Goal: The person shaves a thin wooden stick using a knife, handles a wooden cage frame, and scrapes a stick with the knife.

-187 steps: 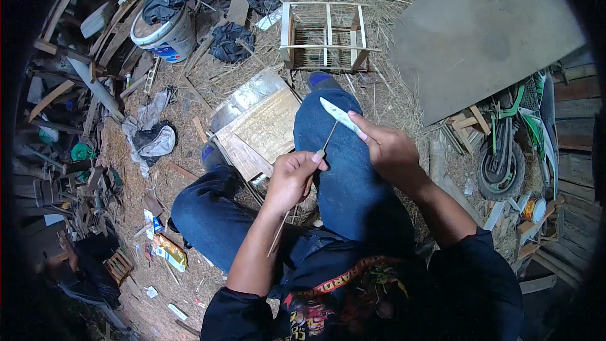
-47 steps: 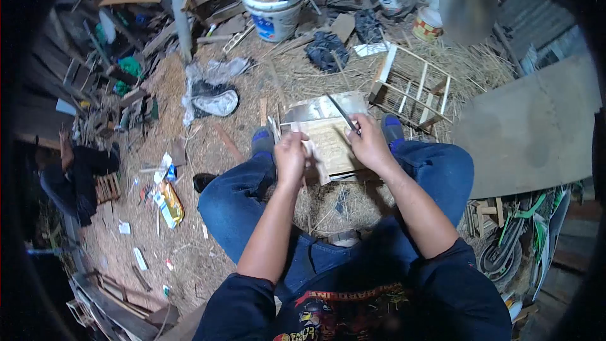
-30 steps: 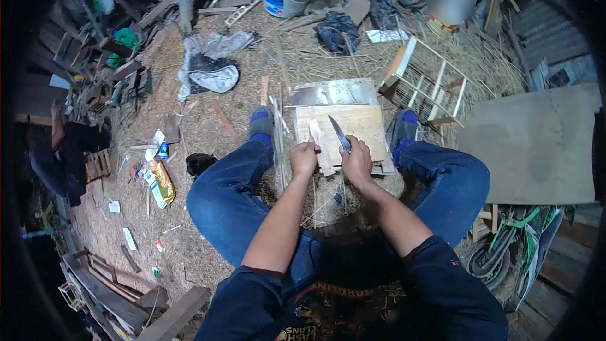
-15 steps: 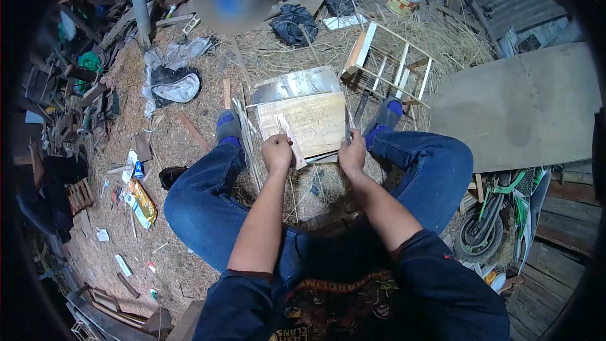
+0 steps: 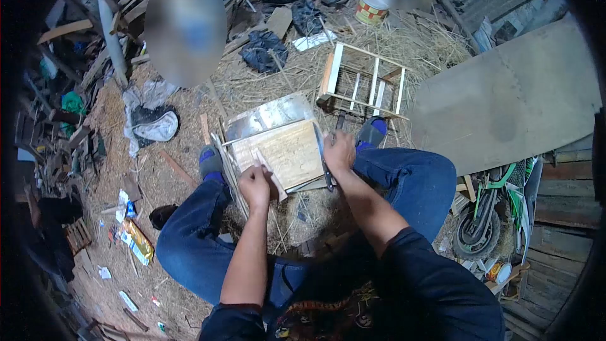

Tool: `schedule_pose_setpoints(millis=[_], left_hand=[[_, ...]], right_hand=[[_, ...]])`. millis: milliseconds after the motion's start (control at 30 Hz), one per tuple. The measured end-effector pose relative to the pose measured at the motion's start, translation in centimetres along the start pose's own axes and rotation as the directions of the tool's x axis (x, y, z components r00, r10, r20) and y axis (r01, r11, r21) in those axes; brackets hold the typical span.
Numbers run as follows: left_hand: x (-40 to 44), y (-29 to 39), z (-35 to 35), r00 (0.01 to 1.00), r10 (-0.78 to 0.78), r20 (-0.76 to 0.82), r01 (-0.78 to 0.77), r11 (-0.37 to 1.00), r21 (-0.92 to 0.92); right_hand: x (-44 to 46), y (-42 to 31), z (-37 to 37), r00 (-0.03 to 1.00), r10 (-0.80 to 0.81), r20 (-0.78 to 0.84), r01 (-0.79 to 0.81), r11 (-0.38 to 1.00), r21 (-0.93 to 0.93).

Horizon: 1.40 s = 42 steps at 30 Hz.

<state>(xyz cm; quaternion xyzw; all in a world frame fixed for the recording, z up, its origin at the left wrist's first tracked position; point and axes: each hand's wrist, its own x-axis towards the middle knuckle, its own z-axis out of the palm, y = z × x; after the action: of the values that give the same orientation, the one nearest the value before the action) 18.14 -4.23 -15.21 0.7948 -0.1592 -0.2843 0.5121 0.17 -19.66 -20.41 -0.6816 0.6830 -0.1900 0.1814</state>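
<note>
Head view: a board (image 5: 287, 151) is seen on the straw-strewn floor (image 5: 189, 290), between the seated person's feet, with a metal sheet (image 5: 271, 115) along its far edge. A wooden strip (image 5: 273, 180) is laid obliquely over the near left corner, its lower end reaching past the near edge. The strip is grasped by the left hand (image 5: 254, 188), fingers curled in at its side.

The right hand (image 5: 339, 150) is placed just off the board's right edge. Alongside that edge a knife (image 5: 327, 178) is noted, blade away from the body, handle by the near right corner. A dark tool (image 5: 341, 120) is seen just beyond the right fingers; whether it is gripped cannot be told, the palm being hidden. A slatted frame (image 5: 374, 79) is found farther out.

Risks, as judged: fingers or wrist could be cut if the right hand were drawn back across the knife, the blade being so near. The knife could be knocked off line by a bump against the board. The strip could be tipped or slid from the corner if the left grip were loosened, its end being unsupported.
</note>
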Motion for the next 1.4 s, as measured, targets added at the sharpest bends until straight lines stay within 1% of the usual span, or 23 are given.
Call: schedule_pose_setpoints(millis=[33,67,133,167,200,267,300,333,367,433,467,600,700,767,867,900,1000,1067,1100,1167,1233,1300,1400], left_hand=[[-0.1,0.4,0.1,1.000,0.011,0.005,-0.011,1.000,0.020],[0.4,-0.6,0.4,1.000,0.028,-0.001,-0.028,0.999,-0.019],[0.1,0.5,0.7,0.999,0.031,0.023,-0.030,0.999,-0.035],[-0.1,1.5,0.8,0.999,0.027,0.037,-0.025,0.998,-0.053],[-0.4,2.5,0.8,0.999,0.027,0.044,-0.026,0.999,-0.018],[-0.2,1.7,1.6,0.999,0.023,0.049,-0.021,0.999,-0.042],[-0.1,1.9,1.9,0.999,0.015,0.049,-0.012,0.998,-0.062],[-0.3,2.4,2.3,0.996,0.083,0.021,-0.082,0.996,-0.047],[-0.2,2.4,2.5,0.996,0.086,0.021,-0.085,0.995,-0.046],[-0.2,2.6,2.8,0.994,0.089,0.061,-0.088,0.996,-0.023],[-0.3,2.9,2.9,0.993,0.096,0.067,-0.093,0.995,-0.040],[-0.2,3.3,3.4,0.985,0.144,0.092,-0.143,0.990,-0.016],[-0.3,3.4,3.8,0.988,0.131,0.084,-0.129,0.991,-0.027],[-0.3,3.7,3.7,0.988,0.131,0.076,-0.129,0.991,-0.030],[-0.3,3.9,3.3,0.988,0.101,0.119,-0.096,0.994,-0.046],[-0.3,4.1,3.2,0.989,0.079,0.127,-0.073,0.996,-0.049],[-0.4,5.6,2.8,0.987,0.080,0.139,-0.068,0.994,-0.087],[-0.8,7.3,2.4,0.985,0.081,0.152,-0.055,0.985,-0.166],[-0.8,7.9,2.1,0.985,0.090,0.145,-0.064,0.983,-0.173],[-0.7,9.1,1.2,0.970,0.197,0.140,-0.159,0.956,-0.248],[-1.1,11.4,-0.3,0.968,0.209,0.137,-0.166,0.948,-0.273],[-1.3,13.0,-2.0,0.941,0.317,0.115,-0.266,0.908,-0.325],[-1.9,15.1,-5.0,0.935,0.338,0.106,-0.289,0.901,-0.325]], right_hand=[[2.6,0.5,0.1,0.998,-0.015,-0.068,0.015,1.000,0.009],[5.4,1.2,0.0,0.991,-0.028,-0.134,0.031,0.999,0.018],[10.5,1.7,-1.8,0.981,0.063,-0.186,-0.059,0.998,0.028],[12.9,3.2,-1.9,0.976,0.052,-0.210,-0.054,0.999,-0.006],[15.4,4.8,-1.8,0.972,0.072,-0.223,-0.084,0.995,-0.046],[18.4,6.2,-2.5,0.966,0.094,-0.241,-0.117,0.989,-0.085],[19.4,6.5,-2.8,0.965,0.149,-0.218,-0.169,0.983,-0.075],[20.3,6.7,-3.0,0.960,0.203,-0.193,-0.219,0.974,-0.066],[20.9,6.9,-3.0,0.960,0.204,-0.194,-0.219,0.974,-0.063],[22.3,8.8,-1.5,0.950,0.311,0.013,-0.310,0.950,-0.032],[22.9,10.7,0.1,0.980,0.198,0.025,-0.197,0.980,-0.033],[22.5,9.8,0.5,0.982,0.180,-0.063,-0.177,0.983,0.045],[23.3,9.6,0.0,0.985,0.160,-0.063,-0.156,0.986,0.064],[23.9,8.6,-0.9,0.983,0.172,-0.061,-0.170,0.984,0.045],[24.3,6.5,-2.9,0.973,0.165,-0.163,-0.154,0.985,0.078],[24.3,5.5,-3.9,0.974,0.158,-0.164,-0.146,0.986,0.083],[24.4,2.8,-6.2,0.968,0.077,-0.241,-0.045,0.990,0.135],[23.7,0.1,-8.8,0.972,0.043,-0.232,-0.012,0.991,0.133],[23.1,-1.5,-10.3,0.976,0.015,-0.218,0.013,0.992,0.126],[21.7,-4.0,-12.6,0.974,-0.015,-0.228,0.044,0.991,0.123],[19.4,-6.7,-15.2,0.975,-0.066,-0.212,0.090,0.990,0.107],[16.2,-9.1,-17.9,0.974,-0.110,-0.199,0.135,0.984,0.118],[11.3,-12.4,-21.5,0.976,-0.178,-0.126,0.194,0.973,0.125]])
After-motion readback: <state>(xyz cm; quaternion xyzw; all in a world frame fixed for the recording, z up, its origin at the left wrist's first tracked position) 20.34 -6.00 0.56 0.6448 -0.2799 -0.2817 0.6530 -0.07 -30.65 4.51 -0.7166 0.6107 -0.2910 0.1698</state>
